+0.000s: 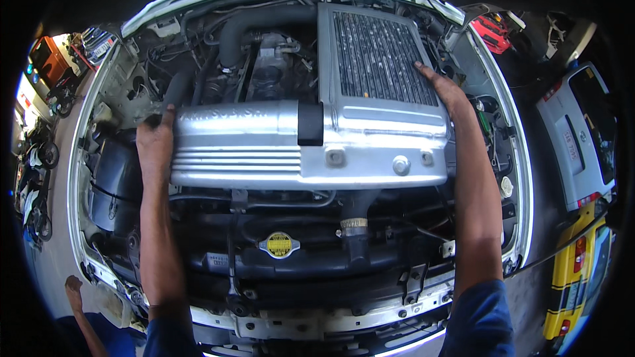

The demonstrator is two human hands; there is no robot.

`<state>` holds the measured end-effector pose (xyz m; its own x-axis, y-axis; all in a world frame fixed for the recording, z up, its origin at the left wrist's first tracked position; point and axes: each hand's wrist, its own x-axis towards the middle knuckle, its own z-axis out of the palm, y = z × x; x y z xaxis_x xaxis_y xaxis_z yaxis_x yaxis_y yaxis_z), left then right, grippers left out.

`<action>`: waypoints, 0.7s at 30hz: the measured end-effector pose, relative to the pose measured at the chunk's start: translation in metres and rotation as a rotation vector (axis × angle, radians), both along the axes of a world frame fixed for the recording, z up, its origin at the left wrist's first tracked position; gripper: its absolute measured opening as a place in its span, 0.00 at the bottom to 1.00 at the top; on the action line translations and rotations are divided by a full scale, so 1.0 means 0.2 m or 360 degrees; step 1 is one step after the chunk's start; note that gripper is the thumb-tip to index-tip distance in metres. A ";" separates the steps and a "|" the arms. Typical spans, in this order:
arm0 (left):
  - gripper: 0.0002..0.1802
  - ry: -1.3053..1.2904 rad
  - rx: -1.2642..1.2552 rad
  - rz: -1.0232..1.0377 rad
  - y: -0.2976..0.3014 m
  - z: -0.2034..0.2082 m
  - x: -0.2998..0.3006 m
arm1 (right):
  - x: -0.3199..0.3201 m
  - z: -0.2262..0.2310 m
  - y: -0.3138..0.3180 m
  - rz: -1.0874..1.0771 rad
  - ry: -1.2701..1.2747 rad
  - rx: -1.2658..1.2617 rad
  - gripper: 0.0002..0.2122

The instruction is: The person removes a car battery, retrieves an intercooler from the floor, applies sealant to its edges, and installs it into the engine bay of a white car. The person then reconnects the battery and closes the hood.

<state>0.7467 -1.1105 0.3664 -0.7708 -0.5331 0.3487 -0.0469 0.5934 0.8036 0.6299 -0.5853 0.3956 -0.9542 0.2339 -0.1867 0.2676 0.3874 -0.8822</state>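
Note:
I look down into an open engine bay. A large silver metal unit lies across the top of the engine: a ribbed cover [245, 149] on the left joined to a finned cooler [380, 59] on the right. My left hand [156, 142] grips the left end of the silver cover. My right hand [444, 87] holds the right edge of the finned cooler. Both arms reach in from the lower edge in blue sleeves. Below the unit sits a yellow radiator cap [279, 244] and black hoses [357, 238].
The white car body rim [522, 178] frames the bay. A curved black intake hose [258, 23] runs at the back. Another person's hand [73, 287] shows at the lower left. A grey car [582, 139] and a yellow vehicle [579, 271] stand to the right.

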 end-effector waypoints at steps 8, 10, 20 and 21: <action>0.24 -0.0070 -0.0136 0.0012 0.00 0.01 0.02 | -0.01 -0.02 0.00 0.0077 -0.0085 0.0010 0.42; 0.28 -0.0042 -0.0154 -0.0009 0.00 0.03 0.04 | -0.02 -0.03 0.02 0.0073 -0.0048 0.0018 0.43; 0.24 -0.0206 -0.0087 0.0216 -0.02 0.01 0.15 | -0.06 -0.05 -0.09 0.0132 -0.0035 0.0393 0.41; 0.24 -0.0193 -0.0107 0.0200 -0.02 0.00 0.15 | -0.05 -0.03 -0.09 0.0170 -0.0155 0.0186 0.42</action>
